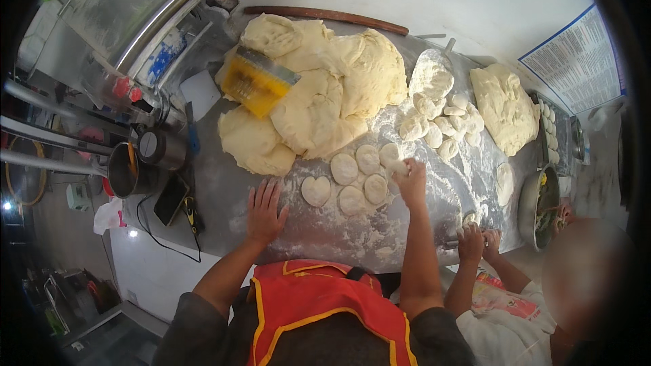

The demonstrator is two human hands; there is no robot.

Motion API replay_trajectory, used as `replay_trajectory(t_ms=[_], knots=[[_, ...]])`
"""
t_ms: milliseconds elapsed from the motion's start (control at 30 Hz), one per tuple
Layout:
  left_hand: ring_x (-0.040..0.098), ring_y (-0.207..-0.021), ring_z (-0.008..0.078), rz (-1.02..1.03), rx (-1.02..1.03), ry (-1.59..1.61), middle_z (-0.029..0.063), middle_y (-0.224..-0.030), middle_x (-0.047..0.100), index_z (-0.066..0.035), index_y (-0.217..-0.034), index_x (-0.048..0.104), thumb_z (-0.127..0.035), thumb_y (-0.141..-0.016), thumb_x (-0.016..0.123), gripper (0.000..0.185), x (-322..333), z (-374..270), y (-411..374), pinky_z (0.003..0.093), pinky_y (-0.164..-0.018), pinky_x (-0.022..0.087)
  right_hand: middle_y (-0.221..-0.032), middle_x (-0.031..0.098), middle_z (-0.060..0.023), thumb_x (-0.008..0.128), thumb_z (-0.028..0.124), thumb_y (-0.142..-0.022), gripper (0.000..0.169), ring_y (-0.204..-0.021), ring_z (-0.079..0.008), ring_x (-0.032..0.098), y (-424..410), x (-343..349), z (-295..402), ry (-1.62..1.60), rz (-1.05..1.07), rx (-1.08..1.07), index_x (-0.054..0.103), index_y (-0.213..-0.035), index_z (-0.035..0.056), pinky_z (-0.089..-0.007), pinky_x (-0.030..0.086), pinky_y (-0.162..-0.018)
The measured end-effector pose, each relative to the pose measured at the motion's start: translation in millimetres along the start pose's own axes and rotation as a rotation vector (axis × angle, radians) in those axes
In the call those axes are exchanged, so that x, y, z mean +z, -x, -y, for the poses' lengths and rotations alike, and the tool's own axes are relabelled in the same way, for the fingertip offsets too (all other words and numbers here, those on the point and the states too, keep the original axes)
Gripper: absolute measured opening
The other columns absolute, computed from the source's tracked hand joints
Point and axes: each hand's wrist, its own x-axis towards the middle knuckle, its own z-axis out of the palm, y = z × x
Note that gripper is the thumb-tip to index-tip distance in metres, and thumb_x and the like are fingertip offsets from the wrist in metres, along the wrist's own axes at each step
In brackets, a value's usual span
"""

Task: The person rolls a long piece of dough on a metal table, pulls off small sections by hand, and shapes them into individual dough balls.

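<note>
Fingers spread, my left hand rests flat on the floury metal worktable, holding nothing. My right hand pinches a small dough piece, blurred, at the right end of a group of flattened dough rounds. Among these rounds are a heart-shaped one nearest my left hand, and one in the front row nearest my right. Behind them rises a large mound of soft dough. A yellow-handled dough scraper lies on that mound.
Floured dough lumps, a flour scoop and a dough slab lie at right. A co-worker's hands work dough beside a metal bowl. A dough roller machine, phone and scissors are at left.
</note>
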Motion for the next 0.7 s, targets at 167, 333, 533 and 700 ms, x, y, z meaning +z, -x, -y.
replay_trajectory(t_ms=[167, 333, 533, 700], knots=[[0.03, -0.137, 0.0331, 0.049, -0.006, 0.031, 0.014, -0.143, 0.04, -0.004, -0.137, 0.041, -0.031, -0.086, 0.059, 0.06, 3.8, 1.8, -4.3, 0.0529, -0.113, 0.017, -0.096, 0.06, -0.0217, 0.078, 0.012, -0.061, 0.052, -0.097, -0.0363, 0.057, -44.6, 13.2, -3.7, -0.209, 0.111, 0.149, 0.058, -0.108, 0.0007, -0.0427, 0.046, -0.087], [0.03, -0.137, 0.0332, 0.017, 0.008, -0.016, 0.0124, -0.144, 0.04, -0.004, -0.135, 0.044, -0.032, -0.085, 0.059, 0.059, 12.5, 7.9, 0.8, 0.0534, -0.113, 0.019, -0.094, 0.061, -0.0192, 0.079, 0.013, -0.062, 0.049, -0.093, -0.0338, 0.059, -30.7, 18.9, 4.1, 0.103, -0.056, -0.164, 0.055, -0.102, -0.0002, -0.0401, 0.048, -0.081], [0.033, -0.135, 0.0331, 0.025, 0.01, -0.009, 0.012, -0.144, 0.04, -0.005, -0.135, 0.044, -0.032, -0.085, 0.059, 0.059, 2.8, 3.1, -4.9, 0.0537, -0.111, 0.021, -0.107, 0.054, -0.0133, 0.077, 0.021, -0.073, 0.045, -0.097, -0.0237, 0.053, 3.7, 1.5, -12.6, -0.382, -0.13, 0.259, 0.05, -0.102, 0.0011, -0.0336, 0.043, -0.08], [0.034, -0.135, 0.0328, 0.021, 0.025, -0.044, 0.0122, -0.144, 0.04, -0.005, -0.136, 0.043, -0.033, -0.086, 0.059, 0.06, 7.8, 7.4, -0.7, 0.0534, -0.111, 0.022, -0.107, 0.052, -0.0142, 0.072, 0.008, -0.078, 0.054, -0.095, -0.0186, 0.052, -37.6, -59.4, -15.2, -1.034, -0.56, 0.343, 0.041, -0.12, -0.0085, -0.03, 0.045, -0.08]])
